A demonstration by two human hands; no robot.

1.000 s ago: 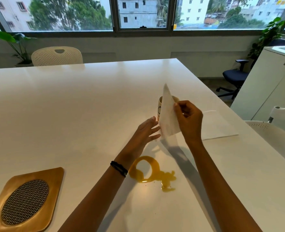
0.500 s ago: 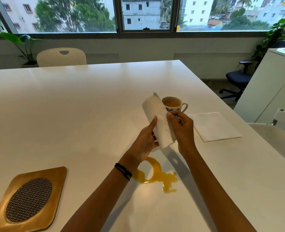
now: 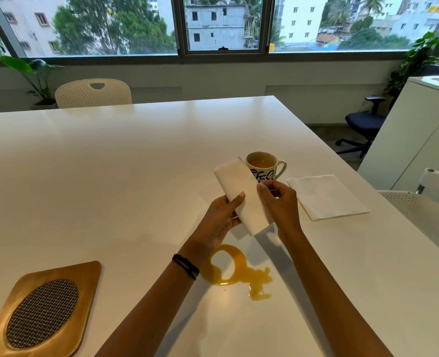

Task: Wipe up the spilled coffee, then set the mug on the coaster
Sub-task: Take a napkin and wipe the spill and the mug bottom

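Head view, first question: what are the hands doing?

— Both hold one folded napkin [image 3: 243, 195] up off the table [image 3: 110, 163]. The left hand [image 3: 219, 220] cups it from beneath, thumb laid across its near face, fingers curled loosely behind. The right hand [image 3: 280, 202] pinches the napkin's right edge between thumb and fingertips, the other fingers bent in.

— How far open?

— Neither is spread. The left is half closed around the napkin; the right is drawn into a pinch.

— Where is the spill?

— The coffee [image 3: 239, 273] lies on the table nearer the camera than the napkin, a ring with a trailing puddle, just beside the left wrist and its dark band [image 3: 186, 266]. The napkin does not touch it.

— The mug?

— The mug [image 3: 263, 167] stands upright just behind the hands, liquid inside, handle to the right. The napkin's far end overlaps its left side in view; whether they touch I cannot tell.

— And the coaster?

— The coaster [image 3: 43, 309] sits at the near left, well apart from the mug. A second napkin [image 3: 326, 197] lies flat to the right of the right hand.
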